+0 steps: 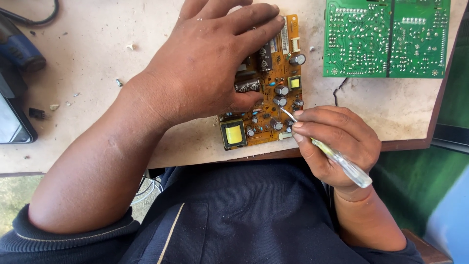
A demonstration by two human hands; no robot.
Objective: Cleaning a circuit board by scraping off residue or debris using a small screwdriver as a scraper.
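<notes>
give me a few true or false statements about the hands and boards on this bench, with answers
1. The left hand lies flat on the orange circuit board. True.
2. The right hand holds a pair of pliers. False: it holds a screwdriver with a clear handle, tip down among the board's components.
3. A green circuit board lies at the table's far right, solder side up. True.
4. The orange board's yellow transformer sits at its far end. False: it sits at the near corner, by the table edge.
5. The green board rests on top of the orange one. False: they lie apart.
</notes>
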